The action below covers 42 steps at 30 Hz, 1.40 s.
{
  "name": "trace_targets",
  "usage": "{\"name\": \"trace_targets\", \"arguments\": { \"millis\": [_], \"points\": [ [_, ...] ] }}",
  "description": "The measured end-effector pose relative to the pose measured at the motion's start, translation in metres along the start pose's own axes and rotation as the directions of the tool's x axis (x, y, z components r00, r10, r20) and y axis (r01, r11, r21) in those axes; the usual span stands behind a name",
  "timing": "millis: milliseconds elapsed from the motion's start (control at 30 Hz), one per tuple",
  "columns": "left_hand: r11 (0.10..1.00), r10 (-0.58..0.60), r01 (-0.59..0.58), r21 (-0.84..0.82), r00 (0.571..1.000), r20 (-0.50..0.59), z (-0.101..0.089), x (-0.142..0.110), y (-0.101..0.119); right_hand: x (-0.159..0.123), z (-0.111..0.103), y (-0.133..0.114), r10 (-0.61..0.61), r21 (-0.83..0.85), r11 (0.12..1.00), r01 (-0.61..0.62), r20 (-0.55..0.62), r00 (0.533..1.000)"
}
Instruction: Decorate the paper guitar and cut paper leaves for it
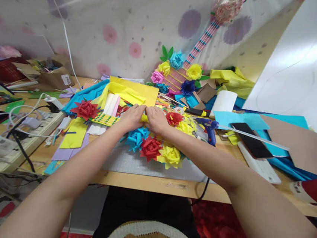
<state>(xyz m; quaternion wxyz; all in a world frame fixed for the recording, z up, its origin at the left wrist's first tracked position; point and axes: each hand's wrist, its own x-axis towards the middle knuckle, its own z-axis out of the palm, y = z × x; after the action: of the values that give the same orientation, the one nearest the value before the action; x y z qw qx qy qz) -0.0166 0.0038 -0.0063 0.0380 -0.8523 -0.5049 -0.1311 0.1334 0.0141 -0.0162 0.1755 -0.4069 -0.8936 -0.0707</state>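
My left hand [132,118] and my right hand [156,121] meet over a paper-flower guitar that lies on a grey cutting mat [131,166]. The fingers of both are bent inward and pressed close together. A bit of yellow paper [144,118] shows between them; what the fingertips hold is hidden. Just below the hands are a blue paper flower [136,138], a red paper flower [150,148] and a yellow paper flower [170,154]. The guitar's yellow neck [105,119] reaches left to another red paper flower [85,109].
A finished-looking pink guitar [176,77] leans on the back wall. At right lie a blue glue gun [209,129], a phone [251,140] and a paper cup [312,190]. A power strip [30,140] with cables runs along the left. Yellow sheets [147,92] lie behind the hands.
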Motion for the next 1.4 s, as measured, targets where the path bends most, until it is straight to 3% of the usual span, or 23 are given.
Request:
{"name": "trace_targets", "arguments": {
  "millis": [333, 633, 867, 1000, 1100, 1400],
  "points": [
    [0.999, 0.034, -0.034, -0.030, 0.999, -0.001, -0.001, 0.000, -0.002, -0.003, -0.005, 0.002, 0.030, 0.003, 1.000, -0.030, 0.013, 0.999],
    [0.979, -0.188, 0.174, -0.104, 0.971, -0.145, -0.010, -0.010, -0.016, -0.013, -0.015, 0.008, 0.061, 0.036, 0.997, -0.062, 0.029, 0.998],
    [0.933, -0.286, 0.285, -0.218, 0.958, 0.032, -0.013, -0.017, 0.005, -0.017, -0.017, 0.014, 0.132, 0.165, 0.975, -0.147, 0.097, 0.986],
    [0.924, -0.324, 0.328, -0.195, 0.945, 0.053, -0.008, -0.014, 0.005, -0.017, -0.021, 0.012, 0.194, 0.383, 0.883, -0.273, 0.232, 0.953],
    [0.924, -0.327, 0.330, -0.192, 0.944, 0.051, -0.004, -0.012, 0.003, -0.018, -0.025, 0.012, 0.194, 0.450, 0.834, -0.319, 0.302, 0.933],
    [0.924, -0.337, 0.333, -0.189, 0.941, 0.013, -0.005, -0.011, 0.005, -0.018, -0.018, 0.011, 0.080, 0.427, 0.878, -0.218, 0.318, 0.945]
  ]
}}
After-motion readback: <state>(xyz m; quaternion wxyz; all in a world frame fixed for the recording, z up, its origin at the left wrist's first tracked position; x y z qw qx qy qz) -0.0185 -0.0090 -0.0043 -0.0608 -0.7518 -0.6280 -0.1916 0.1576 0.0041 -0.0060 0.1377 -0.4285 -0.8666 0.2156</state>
